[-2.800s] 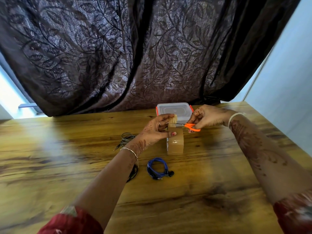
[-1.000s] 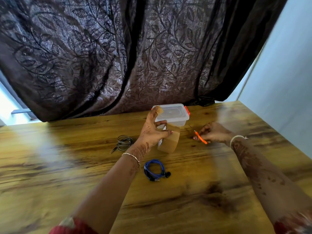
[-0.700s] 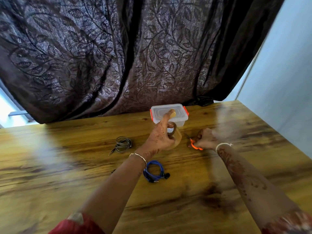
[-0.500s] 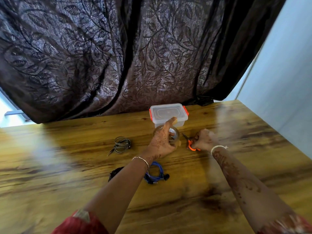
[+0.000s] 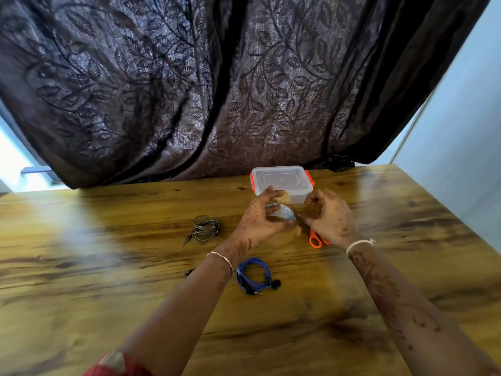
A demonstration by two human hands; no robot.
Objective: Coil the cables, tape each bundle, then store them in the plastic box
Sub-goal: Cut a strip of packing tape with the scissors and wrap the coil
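The tape roll point(image 5: 280, 232), brown and lying flat on the wooden worktop point(image 5: 108, 267), is held by the left hand point(image 5: 257, 221). The thumb and fingers point(image 5: 271, 192) of that hand are curled over the roll's near and left side. A small tan piece of tape point(image 5: 286, 197) is seen at the tip of one raised finger, in front of the box wall.

The right hand point(image 5: 329, 215) is held just right of the roll, with its fingers point(image 5: 314, 198) curled inward toward it. Whether anything is pinched between them cannot be told.

The scissors point(image 5: 315, 240), with orange handles, are laid on the worktop under the right hand, close to the roll; their blades are hidden.

The plastic box point(image 5: 282, 180) is set at the far edge of the worktop, just behind both hands. Its clear lid is closed on it, with an orange clip at each end.

The grey cable point(image 5: 204, 230) is coiled and laid to the left of the left hand, apart from it, with one plug end trailing toward the near left. The blue cable point(image 5: 254, 275) is coiled and laid nearer the person, just beside the left wrist. Both coils are outside the box.

A dark patterned curtain point(image 5: 189, 90) is hung behind the worktop.
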